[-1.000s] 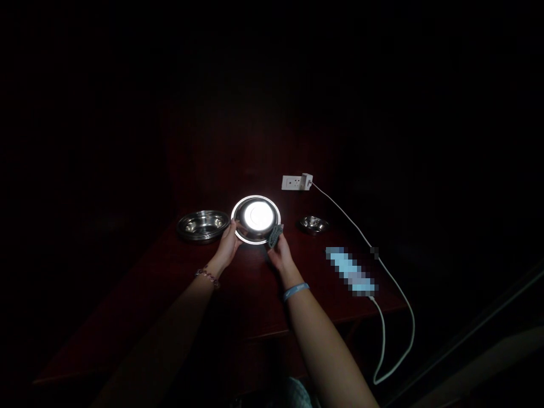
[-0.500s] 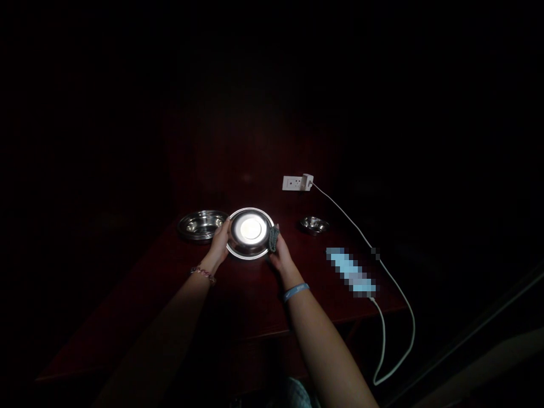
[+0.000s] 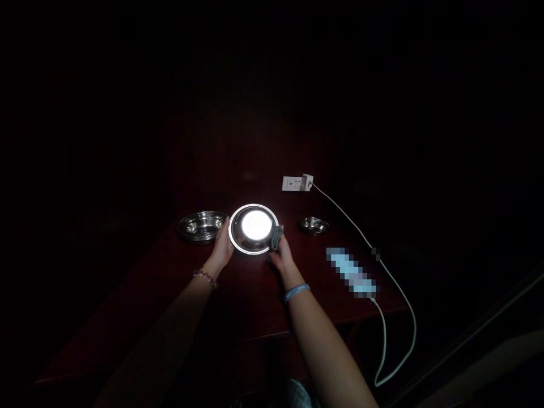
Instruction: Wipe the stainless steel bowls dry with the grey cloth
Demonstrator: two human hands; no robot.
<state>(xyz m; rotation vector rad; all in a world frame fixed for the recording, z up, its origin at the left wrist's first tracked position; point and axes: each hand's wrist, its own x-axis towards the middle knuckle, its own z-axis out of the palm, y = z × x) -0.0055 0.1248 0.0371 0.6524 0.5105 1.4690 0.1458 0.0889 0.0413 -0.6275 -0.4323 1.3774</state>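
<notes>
A shiny steel plate (image 3: 254, 228) is tilted toward me above the dark red table (image 3: 238, 306), and its centre glares bright white. My left hand (image 3: 222, 245) grips the plate's left rim. At the plate's right rim, my right hand (image 3: 279, 253) presses a small grey scrubbing pad (image 3: 276, 237) against the metal. Each wrist wears a bracelet.
A larger steel bowl (image 3: 201, 224) stands left of the plate, a small steel bowl (image 3: 313, 225) to its right. Behind lies a white power strip (image 3: 296, 182), whose white cable (image 3: 382, 272) trails over the table's right edge. A blurred light-blue object (image 3: 351, 272) lies right. Darkness surrounds.
The plate dipped lower and flatter half a second ago, then tilted back up toward me. Both hands stayed on its rim, the pad still at the right edge.
</notes>
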